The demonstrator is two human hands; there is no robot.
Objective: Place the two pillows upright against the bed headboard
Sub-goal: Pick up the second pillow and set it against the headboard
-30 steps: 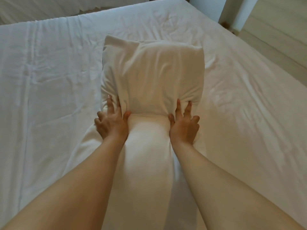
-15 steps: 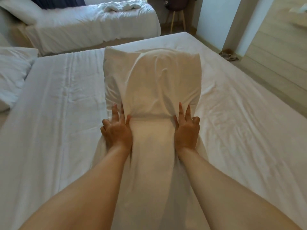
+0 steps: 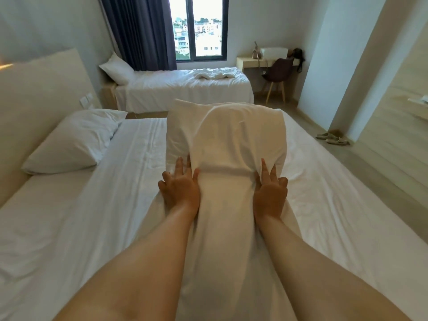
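Centrally, left hand [image 3: 179, 191] and right hand [image 3: 269, 196], fingers [image 3: 178, 166] straight, against near pillow [image 3: 227, 135]; other pillow [image 3: 74, 141] beside headboard [image 3: 39, 89].

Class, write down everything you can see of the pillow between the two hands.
The pillow is white and plump, in a soft, creased, cotton-looking case. It is squeezed narrow at its middle between the left hand and right hand, whose straight fingers press its sides. Its far end bulges wide over the bed, apart from the headboard.
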